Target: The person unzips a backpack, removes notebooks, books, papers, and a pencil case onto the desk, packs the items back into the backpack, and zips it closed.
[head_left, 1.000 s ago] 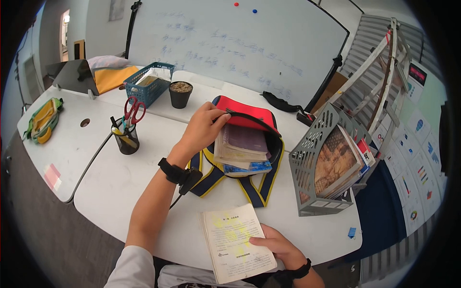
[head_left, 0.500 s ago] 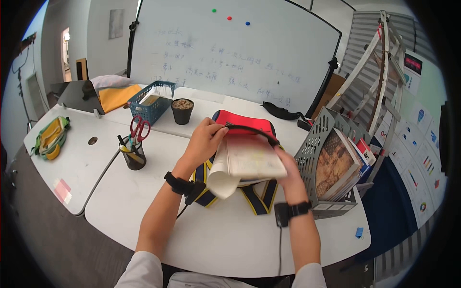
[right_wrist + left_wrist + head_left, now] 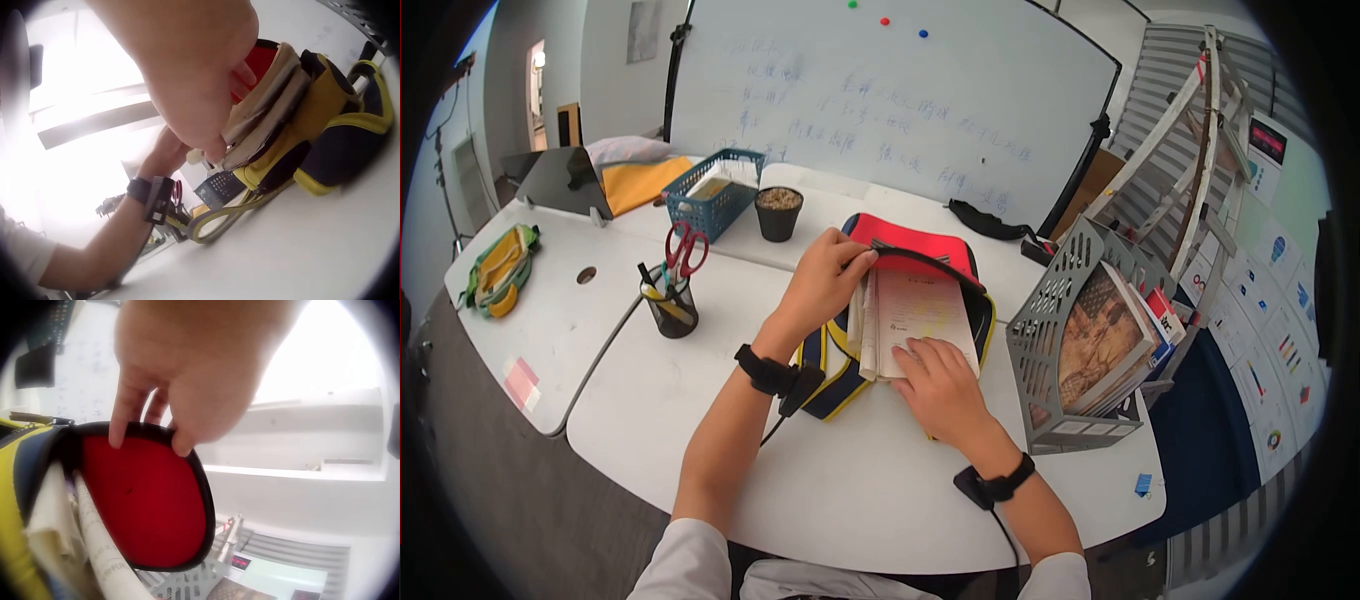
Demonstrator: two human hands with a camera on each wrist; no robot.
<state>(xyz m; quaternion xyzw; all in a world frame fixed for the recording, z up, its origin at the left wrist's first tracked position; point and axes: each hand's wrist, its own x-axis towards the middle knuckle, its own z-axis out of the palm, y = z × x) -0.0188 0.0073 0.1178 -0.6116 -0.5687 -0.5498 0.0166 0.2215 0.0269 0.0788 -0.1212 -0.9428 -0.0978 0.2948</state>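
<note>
A small backpack [image 3: 825, 385], navy with yellow trim, lies on the table with its red flap [image 3: 915, 238] raised. My left hand [image 3: 825, 280] pinches the flap's black edge; in the left wrist view thumb and fingers [image 3: 128, 412] straddle that rim. An open-paged book [image 3: 920, 305] with yellow highlighting sits in the mouth of the backpack, beside other worn books [image 3: 275, 119]. My right hand [image 3: 945, 390] rests on the lower part of its page, fingers extended toward the opening. The book's upper end is hidden under the flap.
To the right stands a grey magazine holder [image 3: 1040, 400] filled with books. A pen cup [image 3: 672, 312] with red scissors, a plant pot [image 3: 778, 218] and a blue basket [image 3: 710, 205] stand left and behind. A small green-yellow bag [image 3: 500, 270] lies far left.
My right hand has brought the highlighted book up from the table's front edge into the backpack's mouth and now presses its page. The left hand keeps its hold on the flap.
</note>
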